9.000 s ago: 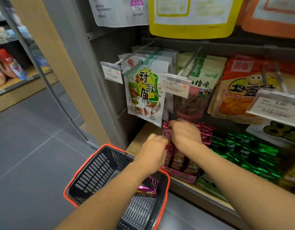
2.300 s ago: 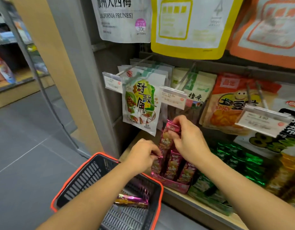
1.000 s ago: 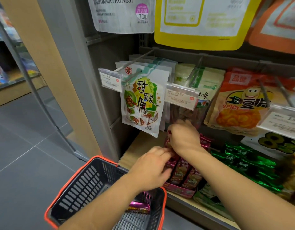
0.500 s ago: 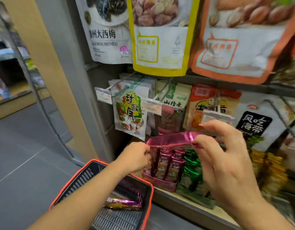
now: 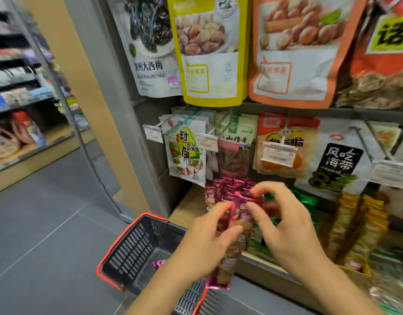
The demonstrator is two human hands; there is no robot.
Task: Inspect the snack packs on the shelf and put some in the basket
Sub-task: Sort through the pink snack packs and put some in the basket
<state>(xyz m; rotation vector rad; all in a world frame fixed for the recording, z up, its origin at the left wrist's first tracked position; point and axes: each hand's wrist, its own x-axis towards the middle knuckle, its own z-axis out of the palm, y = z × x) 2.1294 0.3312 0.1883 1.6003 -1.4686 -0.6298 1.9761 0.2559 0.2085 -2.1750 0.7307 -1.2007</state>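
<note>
A long pink snack pack (image 5: pixel 230 264) hangs upright in front of the shelf. My left hand (image 5: pixel 205 244) grips its middle and my right hand (image 5: pixel 284 226) pinches its top end. Behind my hands a pink display box of the same snack packs (image 5: pixel 227 187) stands on the wooden shelf (image 5: pixel 187 208). The grey basket with an orange rim (image 5: pixel 137 244) hangs below my left forearm, left of the shelf. Part of another pink pack (image 5: pixel 157 263) shows inside it.
Green packs (image 5: pixel 305 201) and yellow packs (image 5: pixel 359 223) fill the shelf to the right of the pink box. Snack bags hang on pegs above with price tags (image 5: pixel 278 153). A grey upright post (image 5: pixel 118 105) borders the shelf on the left, beside grey floor tiles.
The pink pack was held level between both hands half a second ago. It has swung upright, and my left hand has shifted from its end to its middle. The view has tilted up.
</note>
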